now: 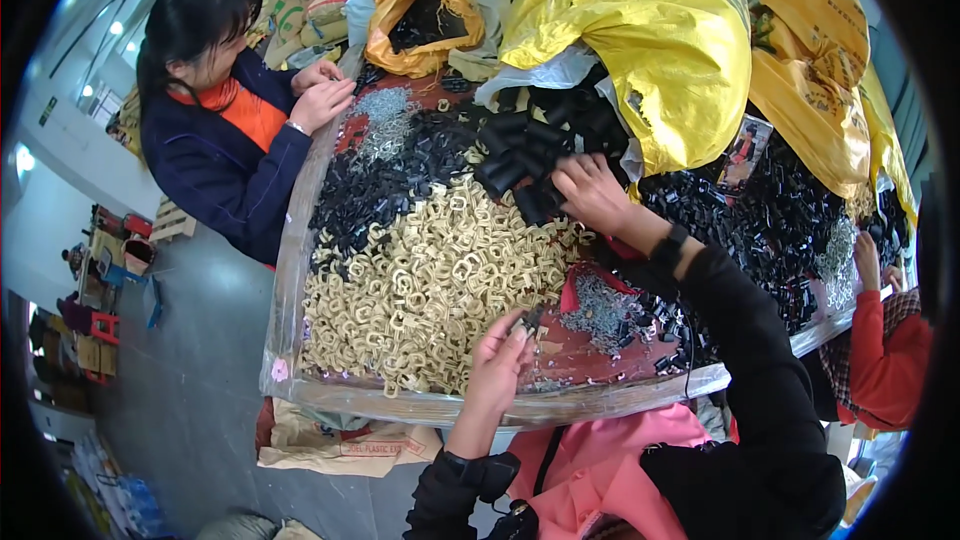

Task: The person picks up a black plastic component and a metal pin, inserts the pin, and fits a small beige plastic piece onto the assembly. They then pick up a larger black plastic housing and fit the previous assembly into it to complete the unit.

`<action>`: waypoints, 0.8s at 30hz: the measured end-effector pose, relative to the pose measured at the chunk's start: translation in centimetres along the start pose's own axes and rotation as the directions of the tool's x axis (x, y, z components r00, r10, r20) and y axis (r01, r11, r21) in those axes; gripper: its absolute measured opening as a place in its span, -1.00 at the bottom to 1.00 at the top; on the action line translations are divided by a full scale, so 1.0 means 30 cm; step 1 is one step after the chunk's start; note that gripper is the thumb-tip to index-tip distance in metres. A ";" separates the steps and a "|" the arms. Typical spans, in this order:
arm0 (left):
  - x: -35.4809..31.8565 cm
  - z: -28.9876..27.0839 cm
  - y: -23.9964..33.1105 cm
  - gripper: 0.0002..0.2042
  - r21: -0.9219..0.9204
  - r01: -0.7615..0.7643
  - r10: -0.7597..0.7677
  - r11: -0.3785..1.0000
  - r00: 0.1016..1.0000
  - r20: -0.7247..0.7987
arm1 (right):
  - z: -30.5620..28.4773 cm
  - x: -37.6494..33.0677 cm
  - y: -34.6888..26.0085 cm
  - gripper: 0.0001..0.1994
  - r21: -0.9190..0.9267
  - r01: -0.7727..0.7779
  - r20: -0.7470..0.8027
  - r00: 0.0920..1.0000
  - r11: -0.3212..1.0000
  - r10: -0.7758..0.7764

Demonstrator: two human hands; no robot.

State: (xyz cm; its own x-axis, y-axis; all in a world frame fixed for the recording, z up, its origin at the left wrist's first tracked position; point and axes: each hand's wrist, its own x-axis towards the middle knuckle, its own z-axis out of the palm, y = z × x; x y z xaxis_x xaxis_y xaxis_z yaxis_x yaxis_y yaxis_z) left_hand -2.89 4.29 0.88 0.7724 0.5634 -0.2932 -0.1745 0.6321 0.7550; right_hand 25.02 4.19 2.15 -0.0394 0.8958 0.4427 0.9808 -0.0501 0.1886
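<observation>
We find bare red tabletop (590,350) only beside our left hand (500,355); tan clips (420,280) crowd its left; metal springs (600,305) lie right; black parts (530,155) and yellow sacks (640,30) wall off our right hand (590,190).

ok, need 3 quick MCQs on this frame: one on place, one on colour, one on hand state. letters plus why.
1. Where is the right hand?
A. on the pile of black parts
B. on the floor
C. on a co-worker's sleeve

2. What colour is the big heap of clips in the middle of the table?
A. red
B. cream
C. blue

3. What is the left hand doing?
A. lying flat and empty
B. pinching a small dark part
C. gripping a yellow sack

Answers: 1 A, its fingers reach into the black pieces below the yellow sack. 2 B, the heap is pale cream. 3 B, the fingertips close on a small dark piece.
</observation>
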 end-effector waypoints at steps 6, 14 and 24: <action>-0.021 0.053 0.023 -0.74 -0.010 -0.032 0.032 0.999 0.999 0.001 | -0.305 -0.187 -0.183 -0.56 0.374 0.214 -0.015 0.974 0.902 -0.224; -0.136 0.151 -0.032 -0.75 0.239 0.013 -0.044 0.971 0.991 0.124 | -0.442 -0.385 -0.301 -0.53 0.633 0.120 -0.024 0.990 0.765 -0.136; -0.209 0.211 -0.070 -0.74 0.545 -0.101 -0.007 0.832 0.981 0.194 | -0.491 -0.485 -0.337 -0.56 0.717 0.044 0.040 0.994 0.696 -0.104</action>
State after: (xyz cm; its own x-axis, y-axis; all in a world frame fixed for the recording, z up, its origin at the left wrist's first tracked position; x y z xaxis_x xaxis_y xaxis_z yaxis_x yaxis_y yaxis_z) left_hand -3.51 -3.94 4.85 0.8773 0.4451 -0.1797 0.1092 0.1794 0.9777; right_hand 12.86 -14.83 6.71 -0.1335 0.9133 0.3849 0.8175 0.3210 -0.4781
